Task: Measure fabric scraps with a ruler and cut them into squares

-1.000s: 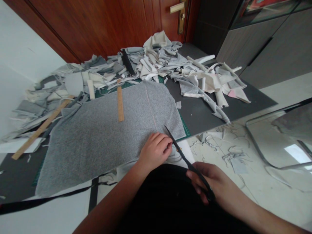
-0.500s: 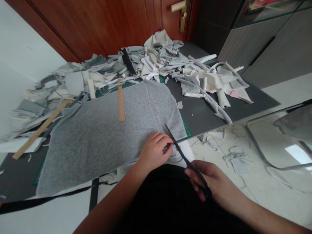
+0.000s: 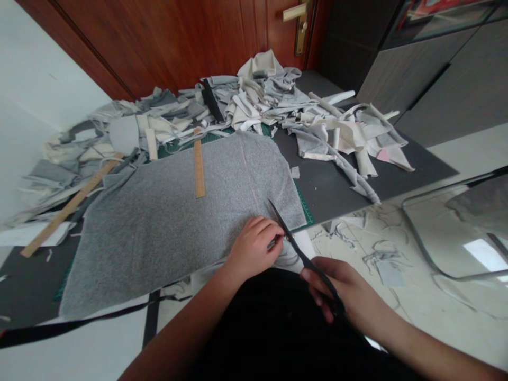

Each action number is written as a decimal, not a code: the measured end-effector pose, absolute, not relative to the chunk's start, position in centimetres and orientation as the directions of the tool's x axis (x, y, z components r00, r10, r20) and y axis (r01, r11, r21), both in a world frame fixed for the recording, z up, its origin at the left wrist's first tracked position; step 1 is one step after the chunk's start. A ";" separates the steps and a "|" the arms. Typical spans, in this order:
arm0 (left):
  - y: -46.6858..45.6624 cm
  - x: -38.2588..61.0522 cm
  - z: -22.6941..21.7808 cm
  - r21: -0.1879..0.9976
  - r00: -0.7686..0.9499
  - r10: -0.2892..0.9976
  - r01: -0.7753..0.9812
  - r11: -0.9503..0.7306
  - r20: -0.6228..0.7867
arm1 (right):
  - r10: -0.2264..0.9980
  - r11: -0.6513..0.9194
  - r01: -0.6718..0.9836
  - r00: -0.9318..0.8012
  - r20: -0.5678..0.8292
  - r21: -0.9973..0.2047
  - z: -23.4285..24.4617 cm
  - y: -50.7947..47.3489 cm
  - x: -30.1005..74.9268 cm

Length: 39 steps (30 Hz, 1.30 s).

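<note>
My right hand (image 3: 337, 286) is wrapped round the handles of black scissors (image 3: 296, 246). Their visible blade points up and away, its tip over the grey fabric (image 3: 159, 227). Whether a second blade lies under the cloth is hidden. Close by the scissors' pivot, my left hand (image 3: 256, 246) is closed, its curled fingers and thumb pinching the fabric's front edge. A thin pale line (image 3: 248, 172) runs across the cloth just beyond the scissors. A short wooden ruler (image 3: 199, 172) lies on the fabric, farther left.
Fabric scraps (image 3: 254, 100) are heaped along the back of the dark table (image 3: 428, 164). A longer wooden ruler (image 3: 73, 203) slants at the left. Parts of a green cutting mat (image 3: 304, 203) show under the cloth. A metal-framed chair (image 3: 420, 241) and thread scraps (image 3: 383, 254) are at right.
The view has shifted slightly. My hands and the scissors keep nearly the same place at the fabric's front edge, and the scissors look slightly more closed at the handles.
</note>
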<state>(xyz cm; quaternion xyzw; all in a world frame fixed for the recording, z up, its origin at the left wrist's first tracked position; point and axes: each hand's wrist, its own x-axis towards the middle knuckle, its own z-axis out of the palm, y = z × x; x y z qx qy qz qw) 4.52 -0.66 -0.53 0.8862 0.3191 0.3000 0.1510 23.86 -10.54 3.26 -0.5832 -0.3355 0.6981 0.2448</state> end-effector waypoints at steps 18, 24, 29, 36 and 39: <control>-0.5 4.3 -0.7 0.488 0.611 0.658 0.452 -0.747 0.441 | 0.738 -0.652 0.043 -0.192 -0.647 -0.757 3.1 -9.7 23.4; -0.5 4.3 -0.7 0.517 0.602 0.673 0.447 -0.730 0.430 | 0.735 -0.658 0.037 -0.185 -0.652 -0.752 3.1 -9.6 23.3; -0.5 4.2 -0.4 0.516 0.617 0.665 0.439 -0.735 0.421 | 0.739 -0.649 0.056 -0.191 -0.646 -0.759 3.3 -9.3 23.4; -0.5 4.1 -0.3 0.518 0.629 0.651 0.420 -0.745 0.425 | 0.731 -0.664 0.033 -0.178 -0.659 -0.747 3.8 -9.0 22.9; -0.4 4.1 -0.5 0.516 0.629 0.644 0.412 -0.751 0.434 | 0.731 -0.666 0.037 -0.170 -0.661 -0.745 3.8 -8.8 22.7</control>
